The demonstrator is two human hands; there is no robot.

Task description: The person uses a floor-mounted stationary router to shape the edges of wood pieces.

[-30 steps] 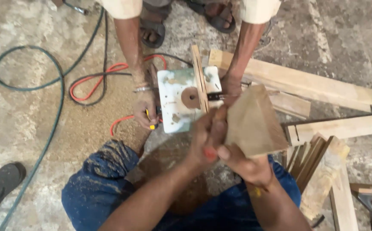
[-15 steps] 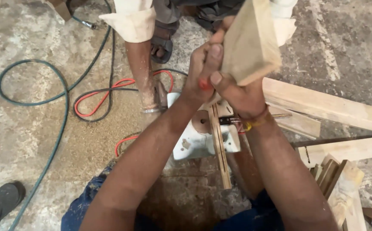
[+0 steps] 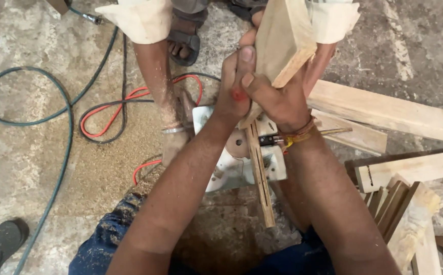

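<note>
Because we grip the wood block (image 3: pixel 282 40) with our left hand (image 3: pixel 234 94) and right hand (image 3: pixel 277 102) closed tight around its lower end, it stays raised above the white machine (image 3: pixel 242 170), which another person's hand (image 3: pixel 173 145) steadies.

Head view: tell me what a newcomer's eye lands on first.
First the pale wood block, gripped by both hands, left hand and right hand, high at top centre. Under them sits a white machine with a thin slat across it, steadied by another person's hand. Red and green hoses loop over the sawdust floor at left.
</note>
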